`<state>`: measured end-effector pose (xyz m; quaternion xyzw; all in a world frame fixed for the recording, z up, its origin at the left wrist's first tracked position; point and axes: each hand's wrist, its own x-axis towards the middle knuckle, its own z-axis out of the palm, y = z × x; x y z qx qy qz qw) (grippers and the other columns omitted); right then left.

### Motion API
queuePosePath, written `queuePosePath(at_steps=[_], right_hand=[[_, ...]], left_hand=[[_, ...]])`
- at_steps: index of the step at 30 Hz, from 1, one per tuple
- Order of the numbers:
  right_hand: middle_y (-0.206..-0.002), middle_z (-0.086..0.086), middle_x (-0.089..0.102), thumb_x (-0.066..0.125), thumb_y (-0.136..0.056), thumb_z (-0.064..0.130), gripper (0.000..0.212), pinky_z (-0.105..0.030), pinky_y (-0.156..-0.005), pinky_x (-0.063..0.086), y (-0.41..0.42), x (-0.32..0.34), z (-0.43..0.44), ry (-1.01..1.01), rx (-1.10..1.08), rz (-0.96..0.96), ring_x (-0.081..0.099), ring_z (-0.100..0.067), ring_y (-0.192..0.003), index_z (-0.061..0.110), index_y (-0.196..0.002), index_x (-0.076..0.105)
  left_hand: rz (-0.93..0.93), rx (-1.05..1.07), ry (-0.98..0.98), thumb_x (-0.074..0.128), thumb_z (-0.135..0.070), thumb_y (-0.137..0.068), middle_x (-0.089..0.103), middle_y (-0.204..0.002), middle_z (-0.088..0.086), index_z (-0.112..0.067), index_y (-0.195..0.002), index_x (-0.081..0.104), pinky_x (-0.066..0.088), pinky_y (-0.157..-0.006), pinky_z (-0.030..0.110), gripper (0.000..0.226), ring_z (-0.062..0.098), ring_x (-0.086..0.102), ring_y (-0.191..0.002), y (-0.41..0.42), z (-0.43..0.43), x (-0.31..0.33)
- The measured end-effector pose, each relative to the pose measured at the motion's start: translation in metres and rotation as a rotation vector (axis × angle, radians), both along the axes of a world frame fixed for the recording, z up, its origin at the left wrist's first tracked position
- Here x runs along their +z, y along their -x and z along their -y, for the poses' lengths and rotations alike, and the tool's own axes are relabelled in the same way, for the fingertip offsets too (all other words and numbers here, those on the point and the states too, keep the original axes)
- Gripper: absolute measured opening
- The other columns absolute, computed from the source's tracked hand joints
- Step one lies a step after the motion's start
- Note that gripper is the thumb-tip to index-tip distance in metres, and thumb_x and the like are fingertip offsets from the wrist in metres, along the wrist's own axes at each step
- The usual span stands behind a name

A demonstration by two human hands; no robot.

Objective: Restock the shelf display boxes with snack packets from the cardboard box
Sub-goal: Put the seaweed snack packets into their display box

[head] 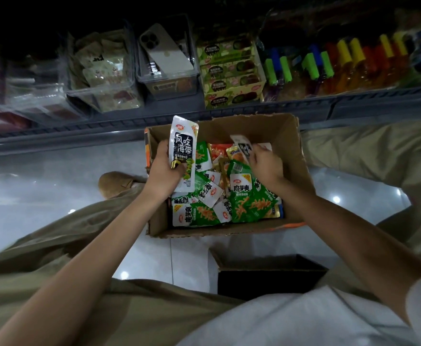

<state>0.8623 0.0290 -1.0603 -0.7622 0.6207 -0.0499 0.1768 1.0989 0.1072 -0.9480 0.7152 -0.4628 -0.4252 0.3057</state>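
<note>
Glossy floor tiles run under a low shelf, and the cardboard box sits open on the floor right below both hands. The left hand grips a white-and-black packet upright, its fingers curled round the lower end. That looks like a way to collect matching packets before carrying them up. The right hand pinches a second white-and-black packet just above the heap, probably sorting it from the green packets beneath and nearer the body than the fingers.

Beyond the fingers on the shelf stands a green-and-yellow display box. A clear bin left of it holds a phone lying across its top, which would block filling. Another clear bin holds pale packets, and bottles with coloured caps stand to the right. A dark second box lies behind the wrists.
</note>
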Motion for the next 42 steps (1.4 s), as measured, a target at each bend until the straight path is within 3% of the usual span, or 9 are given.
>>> queuePosePath(at_steps=[3,7,13,17,22,25,36,40,42], right_hand=[[-0.092,-0.007,0.066,0.046,-0.097,0.013,0.018,-0.033,-0.065,0.051,-0.019,0.039,-0.003,-0.110,-0.268,0.679,0.062,-0.018,-0.076,0.002,-0.103,0.059],[-0.086,-0.001,0.063,0.047,-0.097,0.011,0.011,-0.019,-0.055,0.049,-0.048,0.099,-0.009,-0.456,-0.337,1.126,0.061,-0.008,-0.068,0.016,-0.098,0.058],[-0.078,-0.006,0.061,0.051,-0.096,0.012,0.017,-0.018,-0.040,0.037,-0.066,0.145,-0.021,-0.463,-0.208,1.179,0.047,-0.011,-0.049,0.009,-0.112,0.057],[-0.096,0.000,0.066,0.062,-0.089,0.010,0.027,-0.016,-0.046,0.043,-0.066,0.185,-0.012,-0.286,-0.066,1.121,0.057,-0.005,-0.053,0.015,-0.114,0.052],[-0.117,0.003,0.056,0.063,-0.087,0.007,0.054,-0.020,-0.073,0.051,-0.070,0.225,0.008,-0.237,-0.039,1.169,0.061,-0.010,-0.099,0.026,-0.126,0.030],[-0.112,0.002,0.061,0.060,-0.090,0.010,0.039,-0.019,-0.070,0.055,-0.075,0.258,0.024,-0.276,-0.010,1.247,0.064,-0.004,-0.095,0.026,-0.119,0.039],[-0.105,0.008,0.065,0.070,-0.079,0.000,0.049,-0.018,-0.071,0.053,-0.133,0.380,0.074,0.024,0.473,1.184,0.066,-0.004,-0.093,0.029,-0.112,0.049],[-0.094,-0.002,0.067,0.072,-0.079,0.006,0.044,-0.019,-0.045,0.048,-0.169,0.398,0.086,0.047,0.413,1.173,0.065,-0.004,-0.063,0.031,-0.103,0.045],[-0.094,0.001,0.068,0.072,-0.080,0.015,0.040,-0.029,-0.052,0.054,-0.187,0.396,0.089,0.214,0.398,1.117,0.067,-0.013,-0.069,0.027,-0.111,0.049]], left_hand=[[-0.109,-0.022,0.036,0.057,0.013,-0.084,0.043,-0.139,0.002,-0.022,-0.148,0.012,0.042,-0.101,0.031,0.086,0.019,0.046,-0.126,-0.002,-0.002,0.001],[0.001,-0.085,0.064,0.052,0.008,-0.090,0.047,-0.130,-0.008,-0.014,-0.129,0.051,0.031,-0.095,0.001,0.046,0.012,0.042,-0.128,0.009,0.000,0.013],[-0.437,0.105,0.106,0.048,-0.019,-0.098,0.066,-0.109,-0.009,-0.024,-0.109,0.060,0.046,-0.088,0.017,0.017,0.001,0.061,-0.102,0.042,0.007,0.060],[-0.293,0.027,0.291,0.057,-0.002,-0.091,0.059,-0.102,-0.010,-0.025,-0.105,0.046,0.046,-0.083,0.018,0.029,-0.007,0.057,-0.093,0.042,0.013,0.077],[-0.232,-0.080,0.489,0.051,0.005,-0.092,0.053,-0.118,-0.013,-0.028,-0.129,0.031,0.043,-0.091,0.019,0.053,-0.001,0.053,-0.110,0.036,0.027,0.106],[-0.221,-0.133,0.533,0.050,0.007,-0.092,0.047,-0.131,-0.026,-0.036,-0.143,0.000,0.041,-0.096,0.013,0.083,-0.005,0.047,-0.121,0.033,0.036,0.133],[-0.165,0.038,0.976,0.058,-0.012,-0.088,0.054,-0.130,-0.004,-0.033,-0.131,0.036,0.048,-0.092,0.027,0.053,0.010,0.055,-0.117,-0.021,0.084,0.225],[0.141,0.064,1.036,0.055,-0.019,-0.095,0.041,-0.127,-0.042,-0.033,-0.141,0.028,0.044,-0.087,0.010,0.056,-0.016,0.046,-0.114,-0.051,0.098,0.245],[0.272,0.134,1.029,0.057,-0.022,-0.093,0.039,-0.133,-0.030,-0.037,-0.144,0.024,0.046,-0.082,0.009,0.062,-0.019,0.043,-0.109,-0.068,0.104,0.249]])
